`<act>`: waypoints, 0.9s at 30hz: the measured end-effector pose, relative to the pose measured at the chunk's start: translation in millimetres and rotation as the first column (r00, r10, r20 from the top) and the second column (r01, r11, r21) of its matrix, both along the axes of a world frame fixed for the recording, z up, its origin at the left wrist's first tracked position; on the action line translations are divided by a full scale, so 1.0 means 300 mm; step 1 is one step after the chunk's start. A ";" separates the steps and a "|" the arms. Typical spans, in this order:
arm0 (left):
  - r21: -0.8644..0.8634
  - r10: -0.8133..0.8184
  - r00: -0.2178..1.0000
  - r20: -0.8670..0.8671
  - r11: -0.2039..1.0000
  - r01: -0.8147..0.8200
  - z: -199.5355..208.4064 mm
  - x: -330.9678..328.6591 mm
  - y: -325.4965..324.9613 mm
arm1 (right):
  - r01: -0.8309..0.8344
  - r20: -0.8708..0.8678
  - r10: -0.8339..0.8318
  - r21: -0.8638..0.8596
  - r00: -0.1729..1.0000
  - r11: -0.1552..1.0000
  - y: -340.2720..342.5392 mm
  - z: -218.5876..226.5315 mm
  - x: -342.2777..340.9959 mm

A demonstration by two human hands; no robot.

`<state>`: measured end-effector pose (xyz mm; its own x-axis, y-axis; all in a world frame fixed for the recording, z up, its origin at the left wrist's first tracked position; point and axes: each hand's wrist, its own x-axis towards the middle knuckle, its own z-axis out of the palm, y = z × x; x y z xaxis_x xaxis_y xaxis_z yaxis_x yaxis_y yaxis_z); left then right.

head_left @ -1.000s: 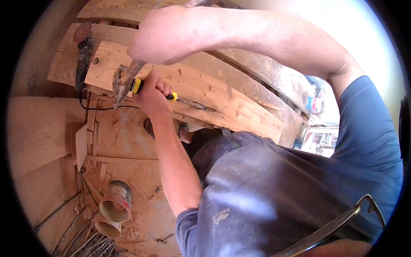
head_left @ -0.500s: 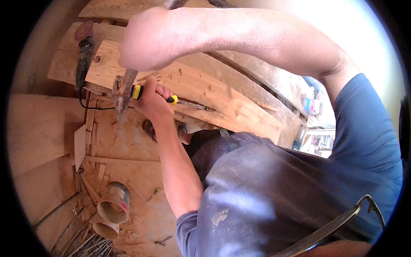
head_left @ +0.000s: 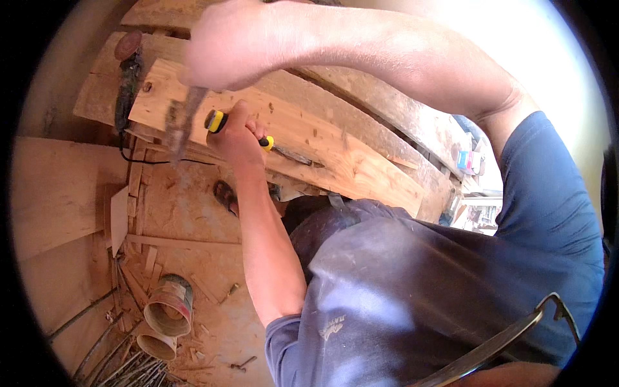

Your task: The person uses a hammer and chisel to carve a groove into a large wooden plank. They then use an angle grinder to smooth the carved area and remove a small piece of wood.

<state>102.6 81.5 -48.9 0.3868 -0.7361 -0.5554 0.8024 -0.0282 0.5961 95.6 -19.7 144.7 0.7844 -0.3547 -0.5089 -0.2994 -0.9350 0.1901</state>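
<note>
My left hand [head_left: 240, 138] is wrapped around the black-and-yellow handle of a chisel [head_left: 216, 121]. Its metal blade slants down to the right, the tip in or at a slot along the near edge of a pale wooden board [head_left: 367, 171]. Raised over the board, my right hand [head_left: 225, 48] is closed on a hammer [head_left: 178, 126], whose head is blurred by motion. A gap separates the hammer head from the butt of the chisel, to its left. Most of the hammer's handle is hidden by my right hand.
An angle grinder [head_left: 129, 84] with a cord lies on the rough plank bench [head_left: 97, 97] at the board's left end. Below stand two buckets [head_left: 169, 306] beside metal rods [head_left: 138, 374] and wood scraps. Small items [head_left: 471, 161] sit at the far right.
The hammer head has moved slightly up and left, away from the chisel's butt. My right hand has risen a little. My left hand and the chisel handle have shifted slightly right and up.
</note>
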 end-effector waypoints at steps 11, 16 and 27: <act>-0.048 -0.016 1.000 -0.016 0.999 0.015 0.028 -0.032 0.019 | -0.011 -0.230 -0.002 -0.055 0.973 0.998 0.004 -0.113 0.052; -0.008 0.034 0.999 0.002 0.999 -0.034 -0.010 -0.008 0.006 | 0.114 0.119 -0.118 0.038 0.986 0.993 -0.017 -0.028 0.007; 0.138 0.160 0.986 -0.040 0.979 -0.153 -0.021 -0.031 0.022 | 0.067 0.069 -0.064 -0.046 0.996 0.997 -0.017 -0.046 -0.014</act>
